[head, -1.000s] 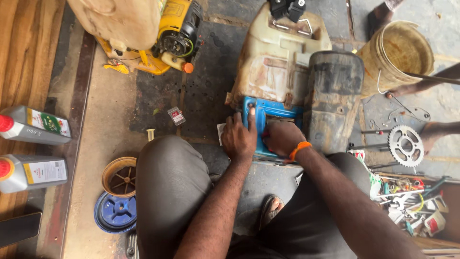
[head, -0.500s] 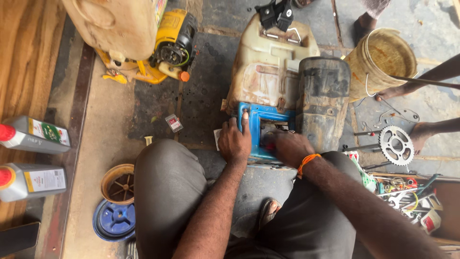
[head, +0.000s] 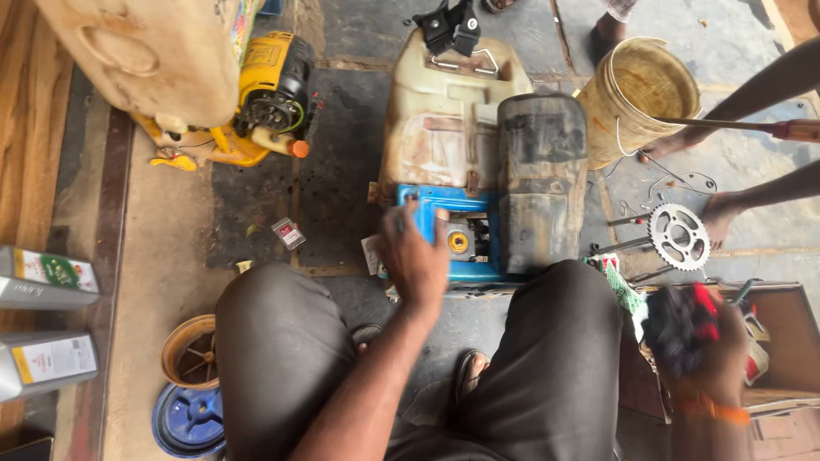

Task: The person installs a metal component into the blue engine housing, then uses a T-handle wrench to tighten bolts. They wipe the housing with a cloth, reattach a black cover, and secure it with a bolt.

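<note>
**Left hand steadies small generator while right digs in the parts box**

Seated low on the concrete floor (head: 256, 213), I have the small blue-framed generator (head: 461, 248) drawn in between my knees, close enough to work on without leaning. My left hand (head: 416, 256) lies over the near corner of its blue frame, fingers curled onto the metal and pressed there, seemingly to keep the machine from shifting; that grip is closed on the frame, not lifting it. The stained cream fuel tank (head: 440, 128) and dark muffler cover (head: 542, 179) sit on top of the machine, on its far side from me.

My right hand (head: 705, 350) is well off to the side, over the wooden parts box (head: 781, 341) beside my right knee. It is blurred; its fingers seem wrapped around something dark with red on it, but I cannot tell whether the grip is closed.

A chain sprocket (head: 679, 236) lies on the floor just beyond the box, near another person's hand (head: 722, 213). That person's other arm holds a rod (head: 743, 126) by the yellow bucket (head: 636, 98). A yellow pump (head: 256, 102) stands at the floor's far left; two grey oil cans (head: 47, 320) lie along the left edge.
</note>
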